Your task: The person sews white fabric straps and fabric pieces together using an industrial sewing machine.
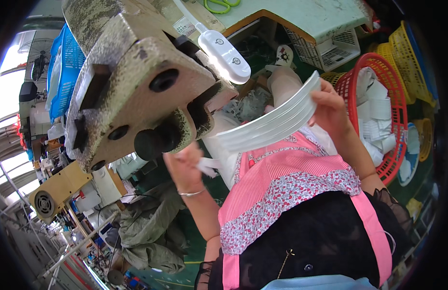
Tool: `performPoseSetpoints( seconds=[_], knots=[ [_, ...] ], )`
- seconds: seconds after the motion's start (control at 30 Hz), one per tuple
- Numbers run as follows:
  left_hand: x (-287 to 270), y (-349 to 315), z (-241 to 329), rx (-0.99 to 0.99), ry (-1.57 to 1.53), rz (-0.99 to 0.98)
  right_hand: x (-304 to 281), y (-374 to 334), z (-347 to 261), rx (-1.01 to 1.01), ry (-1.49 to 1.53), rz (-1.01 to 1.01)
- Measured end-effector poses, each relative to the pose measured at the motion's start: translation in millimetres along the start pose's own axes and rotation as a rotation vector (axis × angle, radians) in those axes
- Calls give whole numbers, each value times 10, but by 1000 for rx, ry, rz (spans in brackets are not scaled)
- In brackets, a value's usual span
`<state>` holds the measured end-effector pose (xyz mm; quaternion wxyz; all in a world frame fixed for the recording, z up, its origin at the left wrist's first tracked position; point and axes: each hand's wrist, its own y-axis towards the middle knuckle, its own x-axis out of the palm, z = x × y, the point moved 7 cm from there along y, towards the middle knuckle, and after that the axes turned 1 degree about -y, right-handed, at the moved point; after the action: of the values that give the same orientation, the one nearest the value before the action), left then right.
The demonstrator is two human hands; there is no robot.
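My right hand [331,108] is closed on one end of a curved bundle of flat white strips [267,126], which lie in layers above my lap. The bundle's other end reaches left, near the sewing machine head [137,92]. My left hand [184,168] is blurred by motion, just below the machine head, which hides part of it. A short white strip end [209,166] shows right beside its fingers; whether they grip it is unclear. Under the bundle a pink apron [277,191] with a floral band covers my lap.
A white switch box [225,55] on a cable hangs by the machine. On the right stands a red basket [397,140] with folded white pieces, near yellow baskets [411,65]. A pale green tabletop [306,19] lies ahead. Grey-green cloth [154,232] hangs at lower left.
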<state>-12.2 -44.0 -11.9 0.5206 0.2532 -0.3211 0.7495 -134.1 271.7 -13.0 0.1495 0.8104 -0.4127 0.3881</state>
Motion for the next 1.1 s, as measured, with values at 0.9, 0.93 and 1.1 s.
performPoseSetpoints(
  seconds=[0.9, 0.93, 1.1],
  knots=[
    [970, 106, -291, 171, 430, 324, 374, 311, 360, -116, -89, 285],
    [963, 112, -295, 168, 430, 320, 380, 303, 361, -120, -87, 293],
    [878, 104, -243, 205, 461, 321, 406, 265, 361, -123, -132, 259]
  ],
)
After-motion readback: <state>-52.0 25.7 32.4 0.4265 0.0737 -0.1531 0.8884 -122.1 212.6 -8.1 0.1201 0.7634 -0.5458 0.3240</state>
